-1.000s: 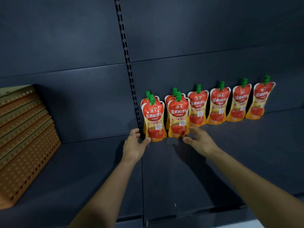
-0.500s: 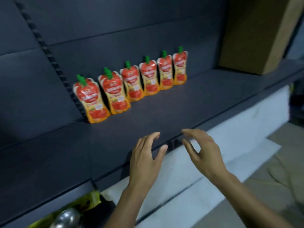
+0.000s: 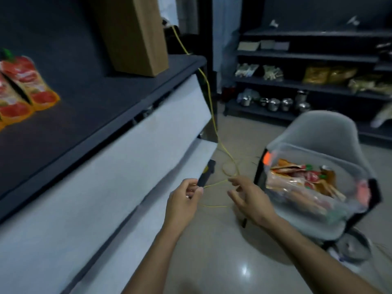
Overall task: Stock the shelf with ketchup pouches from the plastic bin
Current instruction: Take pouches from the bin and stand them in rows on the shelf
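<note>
Some red-orange ketchup pouches (image 3: 31, 81) shelved, plenty left in the clear plastic bin (image 3: 297, 148); left hand (image 3: 182, 203) loosely curled, right hand (image 3: 250, 200) spread, both empty.

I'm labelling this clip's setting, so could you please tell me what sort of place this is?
Likely a small shop, or a mock-up of one: a dark retail shelf with ketchup pouches, another shelving unit across the floor carrying steel pots and packaged goods, and a plastic bin of stock.

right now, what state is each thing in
left hand: fingers curled, grip unclear
right hand: open, empty
plastic bin: open top, on grey chair
binned ketchup pouches: lying jumbled
shelved ketchup pouches: standing upright
cardboard box: upright on shelf
</note>
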Available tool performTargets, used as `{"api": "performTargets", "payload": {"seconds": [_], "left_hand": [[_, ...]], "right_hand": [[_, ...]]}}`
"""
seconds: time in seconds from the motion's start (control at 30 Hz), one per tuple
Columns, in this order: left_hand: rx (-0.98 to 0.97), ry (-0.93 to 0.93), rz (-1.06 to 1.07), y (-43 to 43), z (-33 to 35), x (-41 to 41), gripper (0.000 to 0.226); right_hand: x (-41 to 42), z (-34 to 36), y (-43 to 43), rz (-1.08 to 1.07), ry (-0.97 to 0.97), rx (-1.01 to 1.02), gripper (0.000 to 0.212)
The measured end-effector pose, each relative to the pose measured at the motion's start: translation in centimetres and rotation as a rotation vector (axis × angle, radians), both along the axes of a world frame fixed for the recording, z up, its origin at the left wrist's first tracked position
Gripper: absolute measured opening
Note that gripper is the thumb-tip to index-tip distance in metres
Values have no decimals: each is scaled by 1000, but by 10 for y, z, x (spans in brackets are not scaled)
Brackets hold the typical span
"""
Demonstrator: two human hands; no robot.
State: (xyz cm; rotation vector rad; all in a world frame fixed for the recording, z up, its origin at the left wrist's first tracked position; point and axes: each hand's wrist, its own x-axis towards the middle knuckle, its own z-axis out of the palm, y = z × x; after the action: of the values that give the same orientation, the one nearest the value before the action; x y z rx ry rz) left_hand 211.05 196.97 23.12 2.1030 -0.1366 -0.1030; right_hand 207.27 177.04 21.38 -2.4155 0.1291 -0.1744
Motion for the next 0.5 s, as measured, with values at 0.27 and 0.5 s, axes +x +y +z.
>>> {"api": "performTargets", "payload": {"seconds": [0.27, 0.5], "left_hand": [[115, 150, -339, -189, -40, 27, 23], [198, 244, -533, -310, -85, 70, 16]], "right_hand": [[-26, -48, -165, -264, 221, 72, 30], [-15, -96, -273, -484, 290, 204, 25]]}}
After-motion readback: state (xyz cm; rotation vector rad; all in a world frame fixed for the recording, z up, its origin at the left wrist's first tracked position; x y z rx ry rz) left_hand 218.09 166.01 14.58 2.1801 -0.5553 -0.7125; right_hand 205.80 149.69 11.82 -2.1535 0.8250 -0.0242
